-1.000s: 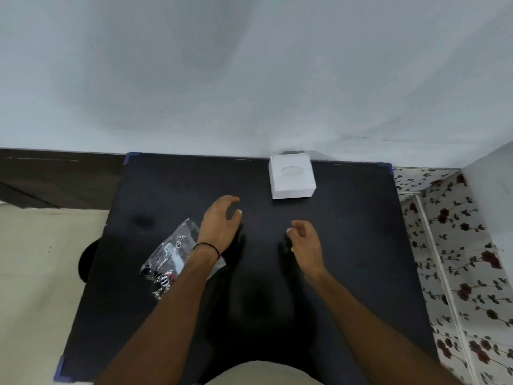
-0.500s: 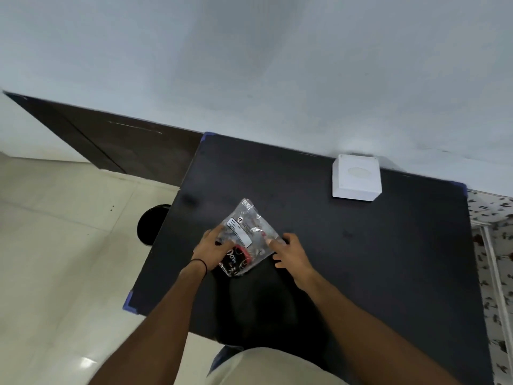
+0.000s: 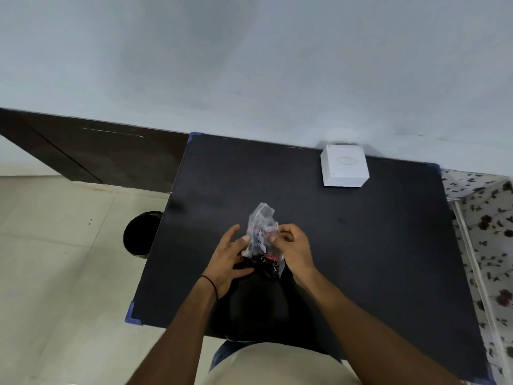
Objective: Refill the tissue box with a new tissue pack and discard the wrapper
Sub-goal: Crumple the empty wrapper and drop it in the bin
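Observation:
A crumpled clear plastic wrapper with red and black print is held upright over the middle of the black table. My left hand grips its left side and my right hand pinches its right side, fingers curled. A white square tissue box with an oval top opening sits at the table's far edge by the wall, well beyond both hands. No tissue shows in the opening.
A round black bin stands on the tiled floor just left of the table. A dark wooden panel runs along the wall at left. Floral-patterned fabric lies to the right of the table.
Both hands moved onto the wrapper lying at the left, then lifted and bunched it between them above the table's middle. The tissue box stayed in place; the view shifted.

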